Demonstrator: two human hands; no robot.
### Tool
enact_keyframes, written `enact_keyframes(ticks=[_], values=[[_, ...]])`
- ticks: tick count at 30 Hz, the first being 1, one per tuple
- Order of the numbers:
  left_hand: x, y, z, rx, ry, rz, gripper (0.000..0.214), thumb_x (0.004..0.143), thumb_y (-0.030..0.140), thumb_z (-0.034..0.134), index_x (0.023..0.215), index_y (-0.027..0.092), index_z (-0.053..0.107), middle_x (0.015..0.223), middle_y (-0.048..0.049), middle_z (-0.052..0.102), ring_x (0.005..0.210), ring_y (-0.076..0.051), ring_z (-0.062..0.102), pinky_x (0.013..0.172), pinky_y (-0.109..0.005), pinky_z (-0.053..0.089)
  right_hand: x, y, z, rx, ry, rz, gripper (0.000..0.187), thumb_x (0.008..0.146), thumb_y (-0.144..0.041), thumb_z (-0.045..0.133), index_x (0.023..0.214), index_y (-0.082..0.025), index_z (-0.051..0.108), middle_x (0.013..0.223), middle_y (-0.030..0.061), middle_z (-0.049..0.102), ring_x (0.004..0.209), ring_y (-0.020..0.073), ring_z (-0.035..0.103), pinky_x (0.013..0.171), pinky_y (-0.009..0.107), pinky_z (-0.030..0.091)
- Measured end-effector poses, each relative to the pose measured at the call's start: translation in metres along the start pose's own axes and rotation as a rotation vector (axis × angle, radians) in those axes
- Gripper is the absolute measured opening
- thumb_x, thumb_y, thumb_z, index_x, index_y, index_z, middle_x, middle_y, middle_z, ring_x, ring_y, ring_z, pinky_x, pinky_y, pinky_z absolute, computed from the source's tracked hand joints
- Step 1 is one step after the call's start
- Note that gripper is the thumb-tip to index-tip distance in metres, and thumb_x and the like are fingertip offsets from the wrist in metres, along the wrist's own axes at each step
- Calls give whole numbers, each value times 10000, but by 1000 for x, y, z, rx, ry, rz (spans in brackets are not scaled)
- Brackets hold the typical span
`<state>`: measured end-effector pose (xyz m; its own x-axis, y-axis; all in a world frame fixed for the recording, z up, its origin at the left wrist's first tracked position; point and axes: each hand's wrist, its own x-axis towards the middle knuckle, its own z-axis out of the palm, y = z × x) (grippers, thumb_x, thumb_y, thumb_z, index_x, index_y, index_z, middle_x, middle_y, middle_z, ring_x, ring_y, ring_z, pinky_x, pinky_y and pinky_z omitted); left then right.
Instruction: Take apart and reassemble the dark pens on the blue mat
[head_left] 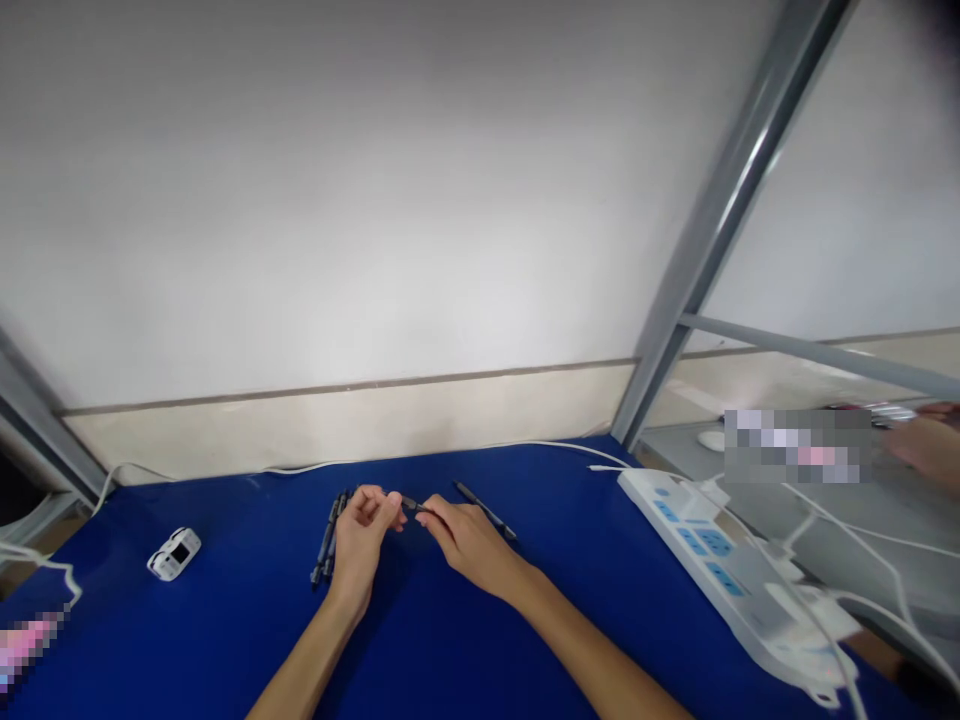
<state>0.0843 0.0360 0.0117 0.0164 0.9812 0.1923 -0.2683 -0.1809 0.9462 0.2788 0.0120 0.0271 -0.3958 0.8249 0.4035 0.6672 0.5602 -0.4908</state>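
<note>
Two bare hands meet low in the centre of the frame over a blue table (465, 640), pinching a slim dark pen (412, 504) between them: the left hand (361, 535) grips one end with thumb and fingers, the right hand (466, 540) grasps the other. Several more dark pens (328, 540) lie bunched just left of the left hand, and one pen (486, 509) rests beyond the right. At lower right sits a white power strip (720, 570); at left, a small white device (174, 553).
</note>
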Motion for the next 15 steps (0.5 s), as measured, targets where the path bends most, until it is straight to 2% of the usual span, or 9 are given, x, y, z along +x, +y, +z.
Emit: enact_keyframes(ticks=[2, 4, 7, 9, 12, 13, 15], values=[[1, 3, 1, -43, -46, 0, 430, 809, 452, 817, 1137, 216, 667, 1092, -108, 777, 949, -235, 739, 787, -329, 574, -1, 1, -2, -12, 16, 11, 291, 1128, -381, 349, 1003, -237, 570, 845, 18, 691, 757, 199, 679, 683, 281, 406], [1, 5, 1, -40, -87, -12, 540, 794, 458, 825, 1252, 227, 657, 1219, -137, 749, 1067, -275, 724, 840, -367, 581, -1, 2, -3, -19, 24, 14, 299, 1130, -375, 337, 1022, -237, 579, 870, 23, 699, 781, 199, 682, 709, 286, 417], [1, 7, 1, 45, -52, -12, 450, 790, 465, 830, 1137, 196, 727, 962, -91, 785, 916, -241, 741, 801, -333, 573, -1, 2, -6, -20, 15, 1, 330, 1134, -353, 302, 1020, -235, 589, 882, 26, 697, 785, 193, 672, 728, 290, 426], [1, 9, 0, 58, -15, 5, 469, 777, 448, 848, 1158, 205, 724, 868, -48, 762, 850, -209, 733, 793, -313, 570, 0, 1, -8, -22, 9, -3, 344, 1135, -341, 291, 991, -234, 584, 869, 23, 687, 767, 187, 660, 714, 286, 423], [0, 9, 0, -13, -84, -11, 587, 776, 426, 854, 1302, 244, 669, 1103, -88, 766, 1039, -243, 724, 887, -352, 579, 1, 1, -10, -8, 20, -11, 316, 1132, -330, 304, 1017, -236, 583, 914, 30, 691, 801, 188, 663, 737, 287, 437], [0, 8, 1, -23, -108, -26, 561, 783, 431, 845, 1284, 238, 682, 1159, -106, 760, 1075, -261, 717, 892, -364, 583, 1, 1, -11, 2, 25, -18, 298, 1130, -329, 314, 1044, -238, 585, 952, 36, 697, 834, 192, 669, 760, 292, 444], [1, 6, 1, 2, -107, -41, 429, 798, 451, 826, 1140, 205, 743, 1110, -118, 776, 1029, -272, 729, 842, -362, 591, 1, 2, -12, 22, 27, -23, 261, 1125, -334, 340, 1083, -244, 581, 1013, 45, 702, 889, 200, 678, 795, 301, 456]])
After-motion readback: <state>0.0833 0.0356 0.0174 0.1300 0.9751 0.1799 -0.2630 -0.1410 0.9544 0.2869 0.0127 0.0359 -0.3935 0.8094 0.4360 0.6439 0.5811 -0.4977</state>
